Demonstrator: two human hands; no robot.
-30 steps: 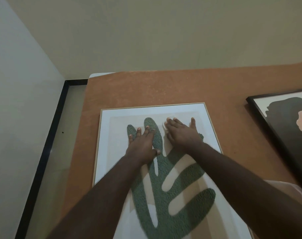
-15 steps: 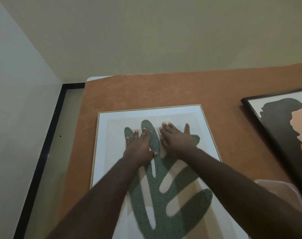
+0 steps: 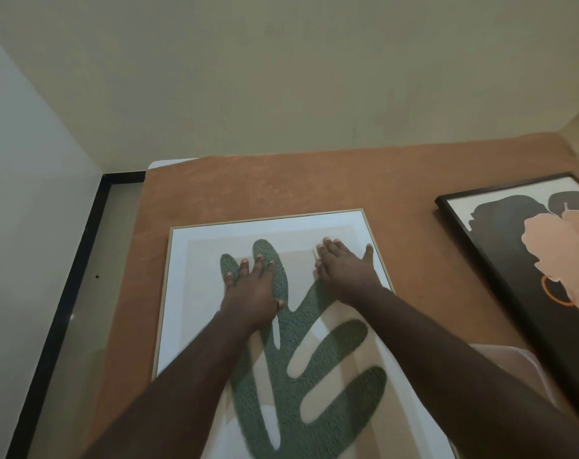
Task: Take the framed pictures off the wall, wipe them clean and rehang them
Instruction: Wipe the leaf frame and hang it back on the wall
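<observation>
A light-wood framed picture point(image 3: 195, 260) with a green textured leaf shape lies flat on a brown surface. My left hand point(image 3: 251, 286) rests palm down on the top of the green leaf, fingers spread, holding nothing. My right hand point(image 3: 342, 266) lies flat on the picture's upper right part, its thumb near the frame's right edge. A thin pale sliver shows beside its fingers; I cannot tell if a cloth lies under it. A second picture point(image 3: 500, 260) in a black frame, with dark and peach shapes, lies to the right.
The brown surface point(image 3: 281, 183) runs back to a beige wall point(image 3: 281, 77). Left of it is a strip of floor point(image 3: 112, 243) with a black skirting point(image 3: 69, 279) along a white wall. A pale sleeve point(image 3: 519, 366) shows at the lower right.
My right hand has slid to the right across the picture, away from my left hand and toward the frame's right edge. My left hand has stayed on the leaf.
</observation>
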